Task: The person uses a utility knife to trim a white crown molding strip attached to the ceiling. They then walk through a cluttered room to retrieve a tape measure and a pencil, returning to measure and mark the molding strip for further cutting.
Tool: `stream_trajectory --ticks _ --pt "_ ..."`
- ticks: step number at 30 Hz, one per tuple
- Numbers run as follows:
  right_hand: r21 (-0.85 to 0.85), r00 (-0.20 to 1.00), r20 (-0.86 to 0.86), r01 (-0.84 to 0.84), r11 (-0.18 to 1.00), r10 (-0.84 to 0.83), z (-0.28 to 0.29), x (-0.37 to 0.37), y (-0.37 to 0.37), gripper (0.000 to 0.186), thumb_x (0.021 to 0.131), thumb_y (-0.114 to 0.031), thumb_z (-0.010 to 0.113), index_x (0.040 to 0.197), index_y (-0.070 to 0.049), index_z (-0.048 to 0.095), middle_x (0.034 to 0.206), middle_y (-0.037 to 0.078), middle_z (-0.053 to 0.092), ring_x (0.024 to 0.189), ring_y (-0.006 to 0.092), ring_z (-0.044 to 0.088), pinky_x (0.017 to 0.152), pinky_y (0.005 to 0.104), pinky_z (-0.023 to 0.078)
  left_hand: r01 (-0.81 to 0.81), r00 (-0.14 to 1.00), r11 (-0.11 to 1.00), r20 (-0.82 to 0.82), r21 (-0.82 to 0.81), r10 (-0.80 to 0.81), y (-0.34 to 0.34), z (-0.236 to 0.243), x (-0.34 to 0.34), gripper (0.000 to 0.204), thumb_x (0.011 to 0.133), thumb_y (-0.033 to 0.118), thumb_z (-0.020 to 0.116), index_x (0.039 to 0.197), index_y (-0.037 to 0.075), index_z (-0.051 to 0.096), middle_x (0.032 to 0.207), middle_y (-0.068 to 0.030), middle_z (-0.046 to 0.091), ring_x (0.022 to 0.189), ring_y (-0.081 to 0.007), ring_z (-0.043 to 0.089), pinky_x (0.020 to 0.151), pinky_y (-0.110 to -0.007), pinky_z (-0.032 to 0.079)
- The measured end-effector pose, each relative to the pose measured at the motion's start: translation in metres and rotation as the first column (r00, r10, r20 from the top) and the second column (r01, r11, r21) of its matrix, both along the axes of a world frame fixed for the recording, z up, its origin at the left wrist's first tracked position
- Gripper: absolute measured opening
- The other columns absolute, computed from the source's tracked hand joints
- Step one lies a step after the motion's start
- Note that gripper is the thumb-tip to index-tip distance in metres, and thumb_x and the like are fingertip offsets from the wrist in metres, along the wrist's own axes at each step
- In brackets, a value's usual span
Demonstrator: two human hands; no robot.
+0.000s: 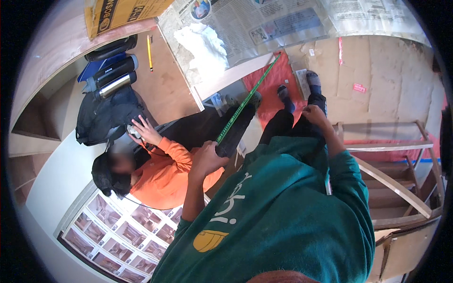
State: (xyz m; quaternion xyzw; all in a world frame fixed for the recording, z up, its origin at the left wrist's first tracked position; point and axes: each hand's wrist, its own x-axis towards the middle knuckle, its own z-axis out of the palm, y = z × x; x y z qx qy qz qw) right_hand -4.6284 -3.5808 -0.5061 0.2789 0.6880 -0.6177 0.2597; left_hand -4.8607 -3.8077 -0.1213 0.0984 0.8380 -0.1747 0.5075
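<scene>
My left hand (207, 160) is wrapped around the case of a tape measure, which is mostly hidden in the fist. Its green blade (245, 103) runs out straight, away from me and to the right, ending near the edge of the red floor sheet (269, 78). My right hand (315, 115) is beside my dark trousers at the right leg, with fingers bent and pressed together; what they hold, if anything, is hidden. To my left a co-worker in an orange top (177, 177) sits or crouches, one hand (146, 132) on a small pale object by a black bag (106, 115).
Newspaper sheets (292, 28) and crumpled white plastic (200, 47) lie at the far side. Brown cardboard (368, 70) covers the floor at right, near a wooden frame (396, 181). A yellow pencil (150, 53), bottles (115, 85) and a board of photos (120, 231) are on the left.
</scene>
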Motion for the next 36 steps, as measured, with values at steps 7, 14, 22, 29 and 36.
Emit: stream_trajectory --ticks 7,14,22,29,36 --pt "0.049 0.997 -0.05 0.066 0.997 -0.064 0.03 -0.005 -0.002 0.028 0.084 -0.022 0.062 0.097 0.002 0.067 0.093 0.022 0.068 0.087 0.0357 0.067 0.078 0.0421 0.052 0.225 0.964 0.974 -0.135 -0.043 -0.228 0.051 0.019 -0.01 0.064 0.063 0.033 0.069 0.115 -0.004 0.058 0.12 -0.0199 0.057 0.11 -0.0354 0.058 0.094 -0.042 0.048" --pt "0.051 0.973 -0.233 0.015 0.999 -0.003 0.078 -0.067 -0.013 0.029 0.083 -0.025 0.063 0.095 0.001 0.066 0.093 0.022 0.067 0.09 0.0363 0.065 0.078 0.0441 0.051 0.3 0.942 0.945 -0.114 -0.129 -0.315 0.115 0.03 -0.021 0.056 0.063 0.029 0.07 0.108 -0.004 0.062 0.116 -0.0209 0.059 0.109 -0.0371 0.059 0.093 -0.042 0.048" --pt "-0.187 0.921 -0.391 -0.085 0.979 0.006 0.122 -0.158 -0.058 0.032 0.084 -0.026 0.062 0.103 -0.001 0.066 0.09 0.017 0.068 0.079 0.0287 0.068 0.074 0.0392 0.052 0.333 0.925 0.919 -0.116 -0.213 -0.362 0.141 0.042 -0.043 0.052 0.062 0.026 0.071 0.104 -0.004 0.066 0.115 -0.0226 0.062 0.109 -0.034 0.061 0.094 -0.041 0.049" --pt "-0.557 0.985 -0.166 -0.059 0.828 -0.041 0.15 -0.174 -0.074 0.036 0.092 -0.032 0.058 0.103 0.001 0.065 0.086 0.01 0.067 0.073 0.0193 0.066 0.061 0.0334 0.054 0.301 0.94 0.918 -0.08 -0.259 -0.331 0.137 0.034 -0.051 0.053 0.06 0.027 0.071 0.102 -0.005 0.067 0.113 -0.0241 0.064 0.108 -0.0344 0.063 0.094 -0.04 0.05" --pt "-0.82 0.977 0.148 0.209 0.532 -0.155 0.17 -0.192 -0.08 0.057 0.095 -0.051 0.048 0.12 -0.001 0.055 0.104 0.013 0.062 0.084 0.0231 0.062 0.072 0.039 0.054 0.29 0.938 0.934 -0.133 -0.208 -0.321 0.134 0.031 -0.071 0.053 0.061 0.029 0.072 0.101 -0.006 0.067 0.107 -0.0256 0.066 0.104 -0.0348 0.065 0.091 -0.04 0.051"
